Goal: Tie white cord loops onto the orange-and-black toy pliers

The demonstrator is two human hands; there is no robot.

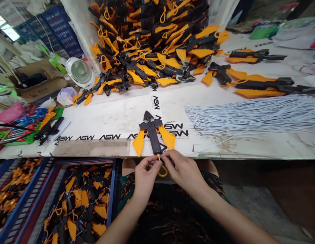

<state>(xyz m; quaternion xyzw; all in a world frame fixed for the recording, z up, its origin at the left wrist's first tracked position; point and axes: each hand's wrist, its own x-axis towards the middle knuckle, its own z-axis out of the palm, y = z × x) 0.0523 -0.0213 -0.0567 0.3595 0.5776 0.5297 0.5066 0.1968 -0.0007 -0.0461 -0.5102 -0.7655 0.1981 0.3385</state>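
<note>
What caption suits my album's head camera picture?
Left hand and right hand meet at the near end of a black-and-orange winged plastic piece.

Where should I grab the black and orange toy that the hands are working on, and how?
Probably around the long dark body, coming from above. It's straight and narrow, with nothing over it, while the orange wings look thin and stick out sideways. The left hand and right hand are at the near end.

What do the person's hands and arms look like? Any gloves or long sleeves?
No gloves: the left hand and right hand are bare. The forearms are bare too, with no sleeve, watch or bracelet showing. The clothes are dark, with some green and gold patterns.
</note>
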